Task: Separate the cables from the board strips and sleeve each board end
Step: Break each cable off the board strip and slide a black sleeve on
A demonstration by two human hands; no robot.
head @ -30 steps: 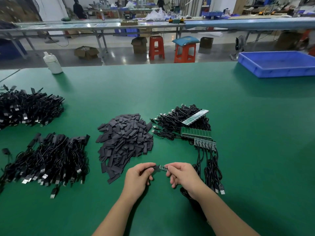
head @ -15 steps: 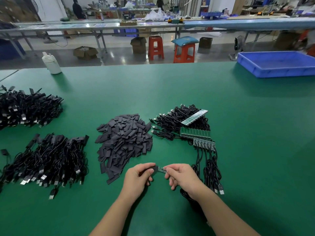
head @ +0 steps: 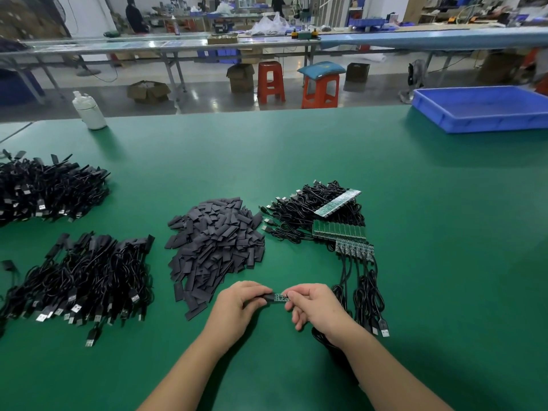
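The left hand [head: 237, 304] pinches a soft, flat black sleeve [head: 268, 298]; the right hand [head: 314, 307] pinches the small, stiff, light green board end [head: 281, 297]. Grip its edges; components look fragile.

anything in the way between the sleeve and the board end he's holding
Nothing visible. The left hand holds the black sleeve right at the end of the small board, which the right hand pinches. They meet in the gap between the hands, above the table.
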